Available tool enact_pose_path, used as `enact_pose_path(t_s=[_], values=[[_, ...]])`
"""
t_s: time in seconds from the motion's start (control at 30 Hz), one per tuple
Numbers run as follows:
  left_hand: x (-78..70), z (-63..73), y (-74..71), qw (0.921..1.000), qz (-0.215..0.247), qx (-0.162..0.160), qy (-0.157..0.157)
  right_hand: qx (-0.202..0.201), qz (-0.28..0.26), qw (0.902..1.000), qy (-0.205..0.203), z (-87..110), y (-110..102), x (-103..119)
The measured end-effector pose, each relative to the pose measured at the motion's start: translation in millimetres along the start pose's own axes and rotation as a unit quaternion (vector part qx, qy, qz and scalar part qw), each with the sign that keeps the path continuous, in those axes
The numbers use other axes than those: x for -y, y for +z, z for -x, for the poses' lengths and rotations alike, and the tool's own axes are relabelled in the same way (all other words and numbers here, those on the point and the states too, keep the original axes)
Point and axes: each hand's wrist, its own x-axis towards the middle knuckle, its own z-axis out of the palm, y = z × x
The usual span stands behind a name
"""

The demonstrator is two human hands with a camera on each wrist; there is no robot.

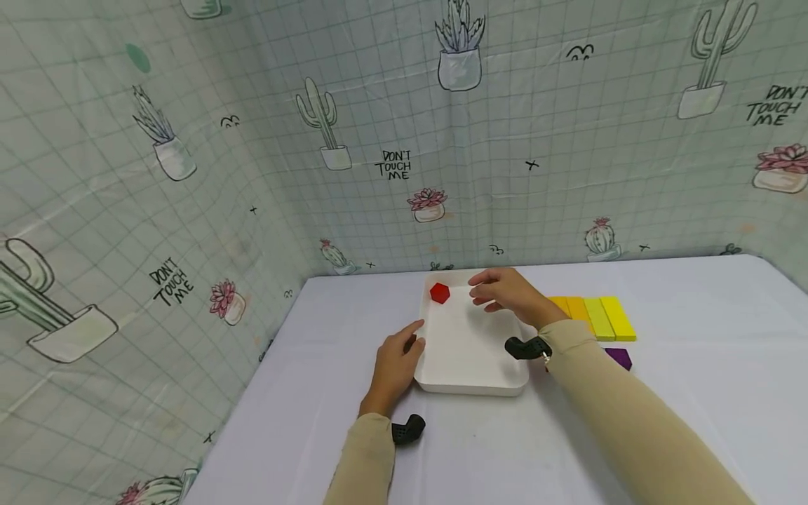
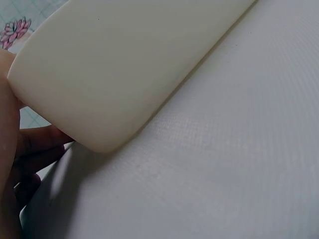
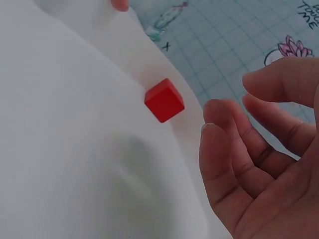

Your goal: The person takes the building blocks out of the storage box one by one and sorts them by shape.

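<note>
A shallow white tray (image 1: 470, 351) lies on the table with one red block (image 1: 440, 293) in its far left corner. In the right wrist view the red block (image 3: 164, 101) looks like a small cube beside the tray wall. My right hand (image 1: 508, 294) is held above the far right part of the tray, fingers loosely bent, holding nothing. Against the tray's left side rests my left hand (image 1: 394, 365), its thumb and fingers at the rim. The left wrist view shows the tray's outer wall (image 2: 109, 74) with fingers (image 2: 42, 139) beside its corner, partly hidden.
Right of the tray, several yellow and orange strips (image 1: 600, 319) lie side by side, partly behind the right forearm. A purple piece (image 1: 619, 358) sits nearer, also partly covered by the sleeve. A patterned cloth (image 1: 492, 140) hangs behind the white table (image 1: 707, 337).
</note>
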Motion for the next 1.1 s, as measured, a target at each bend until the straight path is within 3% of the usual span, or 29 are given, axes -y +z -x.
enact_pose_path(t_s=[0.27, 0.5, 0.83, 1.1], values=[[1.3, 2.2, 0.5, 0.9999, -0.004, -0.009, -0.008, 0.002, 0.001, 0.9999, 0.013, -13.7, 12, -4], [-1.7, 1.3, 3.2, 1.0, -0.003, -0.007, -0.005, -0.029, 0.016, 0.9988, 0.037, -24.2, 18, -5], [2.3, 7.1, -3.7, 1.0, 0.002, -0.004, 0.003, -0.075, 0.025, 0.9961, 0.039, -47.7, 51, -19], [-1.2, 3.7, 3.0, 0.9999, 0.007, -0.008, 0.012, -0.095, 0.044, 0.9937, 0.039, -50.1, 48, -18]])
